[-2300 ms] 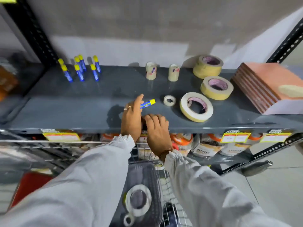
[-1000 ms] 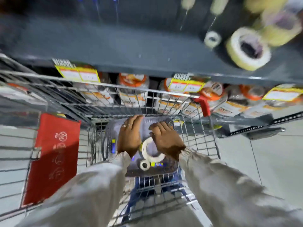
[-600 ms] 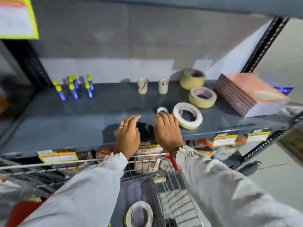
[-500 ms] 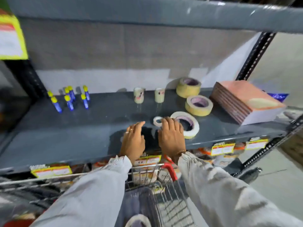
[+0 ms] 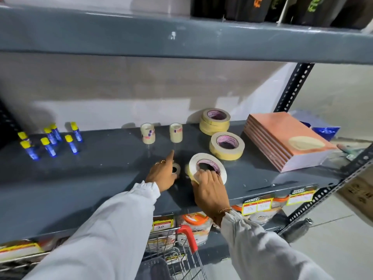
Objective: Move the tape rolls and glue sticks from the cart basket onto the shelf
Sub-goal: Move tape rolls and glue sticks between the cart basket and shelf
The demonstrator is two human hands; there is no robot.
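On the shelf [image 5: 80, 178], a small tape roll [image 5: 176, 169] is pinched by the left hand [image 5: 162, 173]; a tilted wide tape roll [image 5: 207, 166] is gripped by the right hand [image 5: 210, 190].

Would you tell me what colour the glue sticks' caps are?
Yellow, on blue glue sticks; the head view shows it.

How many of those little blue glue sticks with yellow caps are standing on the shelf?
7 blue glue sticks with yellow caps, all upright in a loose cluster at the grey metal shelf's back left. None looks hidden.
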